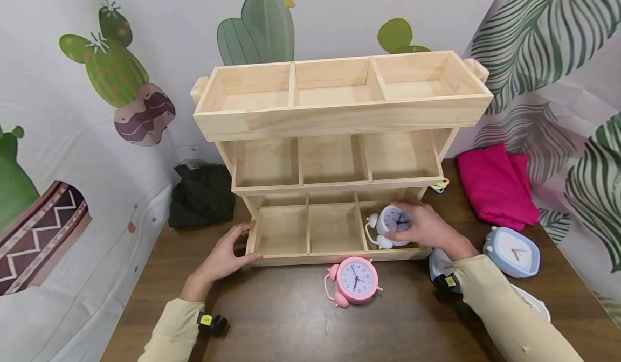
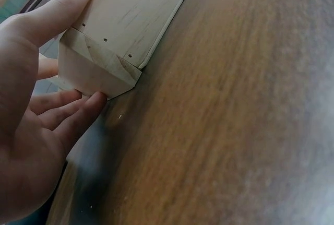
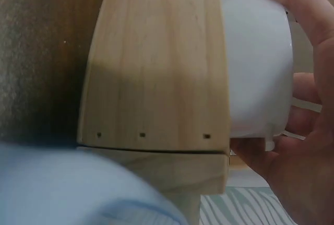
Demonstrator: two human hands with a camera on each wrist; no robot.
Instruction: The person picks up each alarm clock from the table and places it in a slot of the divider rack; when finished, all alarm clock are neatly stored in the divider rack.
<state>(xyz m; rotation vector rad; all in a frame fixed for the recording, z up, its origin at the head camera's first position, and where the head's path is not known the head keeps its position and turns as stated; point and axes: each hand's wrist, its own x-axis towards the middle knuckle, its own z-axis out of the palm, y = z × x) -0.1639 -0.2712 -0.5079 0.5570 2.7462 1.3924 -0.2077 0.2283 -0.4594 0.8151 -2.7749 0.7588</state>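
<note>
Gripping white clock [image 1: 395, 220] with half-curled right hand [image 1: 424, 224] in wooden rack [image 1: 339, 122], bottom-right; clasping left corner with spread left hand [image 1: 225, 257]

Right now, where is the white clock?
In the head view, the white clock is in the bottom right compartment of the shelf, held by the right hand, behind and right of the pink clock.

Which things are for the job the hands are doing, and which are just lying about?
For the job:
white clock, held by the right hand
wooden shelf, gripped by the left hand
maybe the pink clock and blue clock

Probably just lying about:
black cloth
bright pink cloth
</note>
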